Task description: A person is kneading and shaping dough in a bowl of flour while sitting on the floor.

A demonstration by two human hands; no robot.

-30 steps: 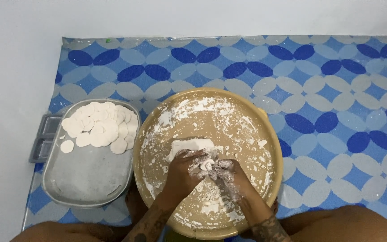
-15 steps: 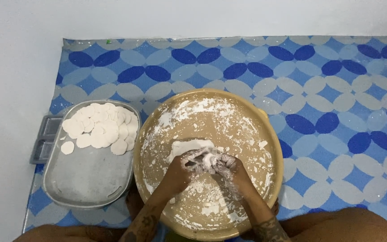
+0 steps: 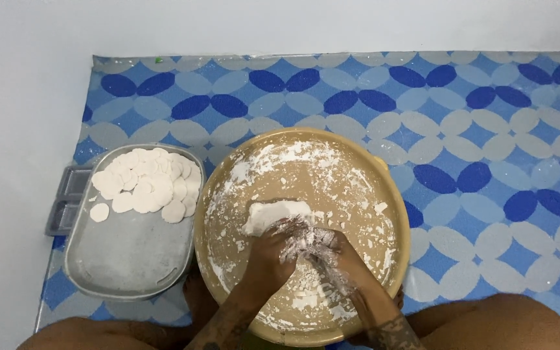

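— From the head view, where's the dough?
— The white dough lump (image 3: 272, 214) sits mid-way in the round tan floured basin (image 3: 384, 188); left hand (image 3: 275, 249) and right hand (image 3: 332, 254) curl against its near edge.
— Advice?
— Press evenly, folding loose flour in.

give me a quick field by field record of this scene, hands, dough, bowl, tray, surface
left hand: floury, on the dough, closed grip
right hand: floury, pressed against the left, working the same lump
dough: white lump in the middle of the bowl, partly under the fingers
bowl: wide, tan, round, dusted with flour and crumbs
tray: grey metal, left of the bowl, touching its rim
dough discs: flat white rounds piled at the tray's far end
mat: blue with pale leaf pattern, under the bowl and tray
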